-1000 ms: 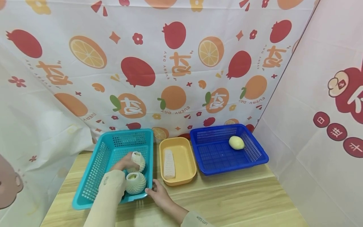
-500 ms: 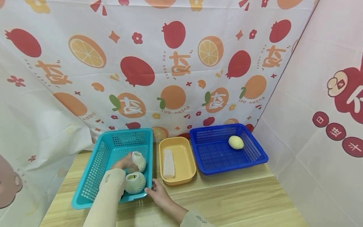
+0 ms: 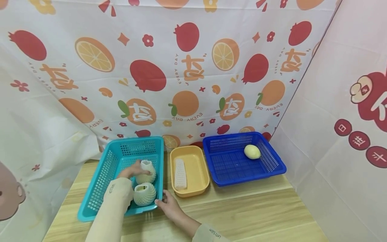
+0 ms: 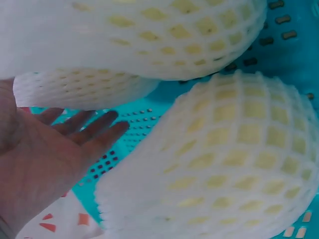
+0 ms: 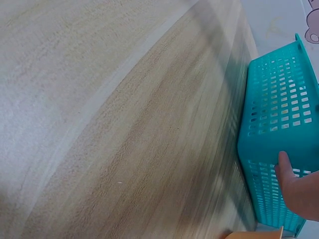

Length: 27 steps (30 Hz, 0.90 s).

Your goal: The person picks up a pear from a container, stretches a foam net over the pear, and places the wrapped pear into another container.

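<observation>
My left hand [image 3: 133, 170] reaches into the teal basket [image 3: 104, 174], beside a yellow fruit in a white foam net [image 3: 146, 178]. The thumb side crosses the fruit's front in the head view. In the left wrist view, the fingers [image 4: 99, 137] are spread and nearly straight next to the netted fruits. A second netted fruit [image 3: 145, 195] lies nearer the basket's front corner. The left wrist view shows a third netted fruit [image 4: 84, 89], which I cannot pick out in the head view. My right hand [image 3: 171, 207] holds the basket's front right corner, outside the wall.
A yellow tray [image 3: 198, 191] stands right of the teal basket, with a flattened white foam net [image 3: 180, 174] in it. Farther right is a blue basket [image 3: 220, 181] holding one bare pale yellow fruit [image 3: 252, 152]. A printed curtain [image 3: 193, 131] rises behind the wooden table [image 3: 242, 211].
My left hand has shifted slightly up over the far netted fruit, and more of that fruit's net shows. The right hand and the basket stay in place.
</observation>
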Available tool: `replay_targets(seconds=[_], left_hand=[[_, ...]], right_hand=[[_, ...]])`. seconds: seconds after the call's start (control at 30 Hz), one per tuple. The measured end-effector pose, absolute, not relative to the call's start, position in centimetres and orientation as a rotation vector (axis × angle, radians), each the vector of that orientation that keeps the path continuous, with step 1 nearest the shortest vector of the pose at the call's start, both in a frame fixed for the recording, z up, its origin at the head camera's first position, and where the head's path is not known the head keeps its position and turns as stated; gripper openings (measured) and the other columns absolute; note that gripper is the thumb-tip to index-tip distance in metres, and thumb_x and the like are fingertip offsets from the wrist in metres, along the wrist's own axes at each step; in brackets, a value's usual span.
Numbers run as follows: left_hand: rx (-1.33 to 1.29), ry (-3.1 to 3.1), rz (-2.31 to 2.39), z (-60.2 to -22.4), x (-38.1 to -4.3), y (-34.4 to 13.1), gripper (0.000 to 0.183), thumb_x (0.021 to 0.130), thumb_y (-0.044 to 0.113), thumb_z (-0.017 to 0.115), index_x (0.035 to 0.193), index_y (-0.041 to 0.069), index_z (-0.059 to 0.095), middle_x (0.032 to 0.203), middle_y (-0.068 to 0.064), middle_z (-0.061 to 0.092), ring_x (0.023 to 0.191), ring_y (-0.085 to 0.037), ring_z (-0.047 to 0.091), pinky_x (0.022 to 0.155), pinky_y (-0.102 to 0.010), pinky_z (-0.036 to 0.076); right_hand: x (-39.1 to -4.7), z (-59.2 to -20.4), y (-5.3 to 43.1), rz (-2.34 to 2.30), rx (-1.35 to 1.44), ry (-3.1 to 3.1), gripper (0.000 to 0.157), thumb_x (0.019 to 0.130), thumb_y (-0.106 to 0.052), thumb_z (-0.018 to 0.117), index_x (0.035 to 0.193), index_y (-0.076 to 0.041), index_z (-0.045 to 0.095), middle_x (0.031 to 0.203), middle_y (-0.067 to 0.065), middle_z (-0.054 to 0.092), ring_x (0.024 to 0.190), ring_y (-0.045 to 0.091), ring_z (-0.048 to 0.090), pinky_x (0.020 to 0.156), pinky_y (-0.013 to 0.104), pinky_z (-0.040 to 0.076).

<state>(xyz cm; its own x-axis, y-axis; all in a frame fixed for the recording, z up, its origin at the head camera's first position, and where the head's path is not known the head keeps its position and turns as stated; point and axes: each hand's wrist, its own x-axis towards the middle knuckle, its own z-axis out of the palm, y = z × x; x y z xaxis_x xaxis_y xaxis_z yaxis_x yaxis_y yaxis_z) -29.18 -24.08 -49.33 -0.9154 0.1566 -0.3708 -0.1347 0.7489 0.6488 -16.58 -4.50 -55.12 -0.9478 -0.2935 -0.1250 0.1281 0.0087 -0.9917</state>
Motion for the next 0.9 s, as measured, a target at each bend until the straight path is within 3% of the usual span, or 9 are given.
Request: replay_targets(seconds=[0.17,0.3,0.47,0.67,0.77,0.9], left_hand=[[0.066,2.635,1.110,-47.5,-29.2,-23.3,0.099,0.082,0.028,0.069,0.138,-0.012,-0.002,0.137,-0.042,0.005,0.123,-0.056,0.012,0.094,-0.065,0.022],[0.108,2.748,1.186,-46.2,-29.3,-21.9,0.091,0.086,0.030,0.064,0.140,-0.010,0.002,0.139,-0.040,0.003,0.125,-0.054,0.011,0.095,-0.065,0.022],[0.188,2.827,1.220,-45.1,-28.9,-19.2,0.071,0.091,0.023,0.057,0.138,-0.012,0.016,0.138,-0.037,0.014,0.125,-0.050,0.020,0.096,-0.060,0.025],[0.324,2.830,1.239,-44.9,-27.5,-15.5,0.062,0.091,0.021,0.057,0.136,-0.010,0.028,0.138,-0.032,0.024,0.125,-0.045,0.026,0.097,-0.057,0.028],[0.372,2.809,1.287,-44.9,-26.5,-13.9,0.058,0.091,0.021,0.058,0.134,-0.009,0.033,0.136,-0.031,0.030,0.124,-0.044,0.028,0.097,-0.056,0.029],[0.407,2.768,1.390,-45.3,-25.0,-12.0,0.052,0.090,0.018,0.060,0.131,-0.006,0.041,0.132,-0.026,0.039,0.121,-0.041,0.036,0.094,-0.054,0.034]], right_hand=[[-16.6,-55.1,-4.6,-2.037,-0.169,1.962,0.041,0.089,-0.008,0.058,0.126,0.005,0.045,0.109,0.014,0.056,0.092,0.020,0.057,0.076,0.034,0.051],[-16.5,-55.1,-4.7,-2.052,-0.175,1.928,0.042,0.090,-0.007,0.058,0.127,0.006,0.043,0.111,0.017,0.055,0.092,0.021,0.057,0.076,0.034,0.051],[-16.6,-55.0,-4.6,-1.966,-0.207,1.994,0.042,0.091,-0.013,0.058,0.127,0.004,0.044,0.109,0.013,0.056,0.093,0.020,0.057,0.075,0.034,0.051],[-16.3,-55.1,-2.4,-1.884,-0.314,2.158,0.041,0.091,-0.021,0.059,0.125,-0.002,0.048,0.115,0.008,0.056,0.097,0.023,0.057,0.075,0.031,0.050],[-16.1,-54.8,-0.7,-1.961,-0.384,2.150,0.035,0.092,-0.017,0.057,0.121,0.001,0.050,0.109,0.007,0.060,0.096,0.025,0.059,0.077,0.029,0.049],[-15.9,-53.5,1.9,-2.142,-0.425,2.030,0.024,0.092,-0.004,0.052,0.110,0.013,0.052,0.095,0.018,0.063,0.089,0.037,0.060,0.078,0.039,0.051]])
